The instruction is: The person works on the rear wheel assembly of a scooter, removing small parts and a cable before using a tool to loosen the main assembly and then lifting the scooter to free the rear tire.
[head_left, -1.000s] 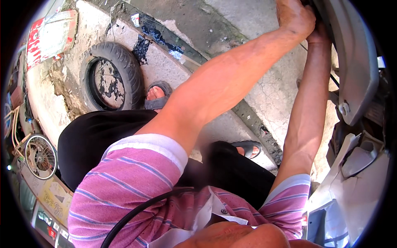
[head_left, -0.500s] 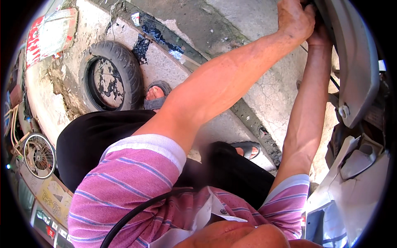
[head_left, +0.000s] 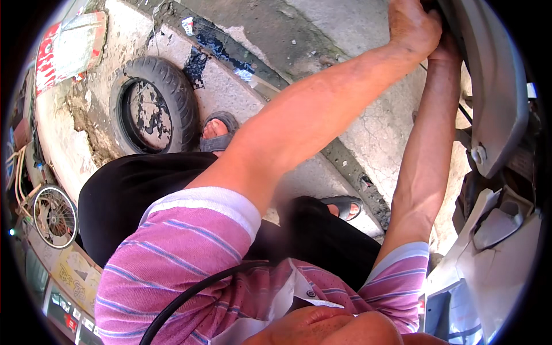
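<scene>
Both my arms reach up to the top right, to a grey scooter panel (head_left: 494, 86). My left hand (head_left: 411, 26) is curled closed against the panel's upper inner edge, its fingertips out of sight behind it. Just below and behind it, my right hand (head_left: 445, 49) presses at the same edge; only its wrist and back show, and its fingers are hidden by the left hand and the panel. A bolt (head_left: 478, 154) sits at the panel's lower end.
An old black tyre (head_left: 152, 103) lies on the cracked concrete kerb at left. My sandalled feet (head_left: 215, 129) (head_left: 345, 207) rest on the ground. White scooter body parts (head_left: 500, 247) crowd the right. A small spoked wheel (head_left: 54, 215) and a red-and-white sign (head_left: 66, 49) are far left.
</scene>
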